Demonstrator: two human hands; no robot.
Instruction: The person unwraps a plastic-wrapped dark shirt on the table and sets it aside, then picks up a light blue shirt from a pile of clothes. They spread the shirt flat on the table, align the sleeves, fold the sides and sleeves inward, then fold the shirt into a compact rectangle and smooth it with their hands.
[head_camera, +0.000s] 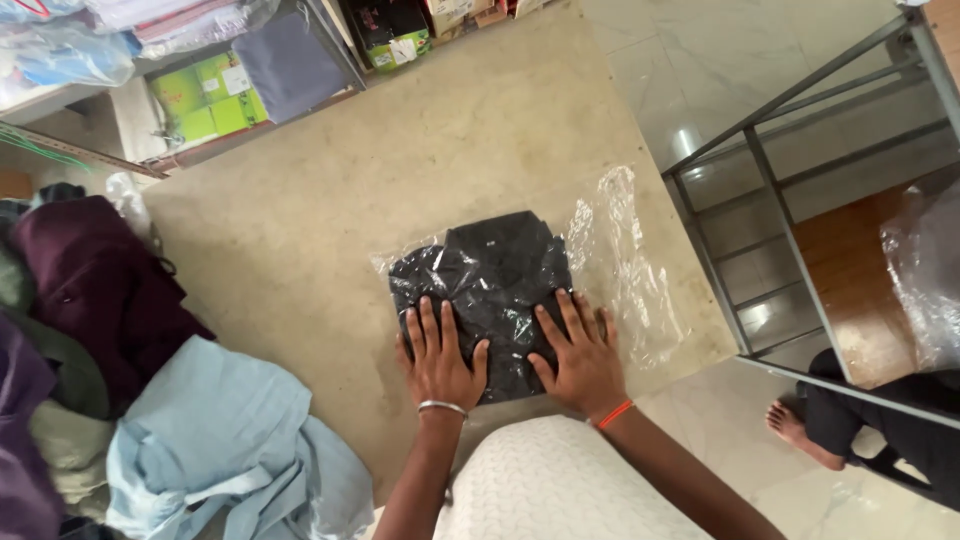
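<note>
Both hands lie flat, palms down and fingers spread, on a folded black garment (482, 290) sealed in a clear plastic bag (620, 265). Neither grip closes on anything; each only presses. My left hand (438, 352) covers the packet's near-left corner, my right hand (580, 352) its near-right corner, so the packet sits directly ahead of both, between and just beyond the fingertips. Neither hand is clearly nearer. It rests near the front edge of the beige worktop (300, 220), its collar end pointing away from me. The bag's empty surplus trails off to the right, past the right hand. A heap of light blue cloth (230, 440) and maroon cloth (95, 290) lies on the left, well apart.
</note>
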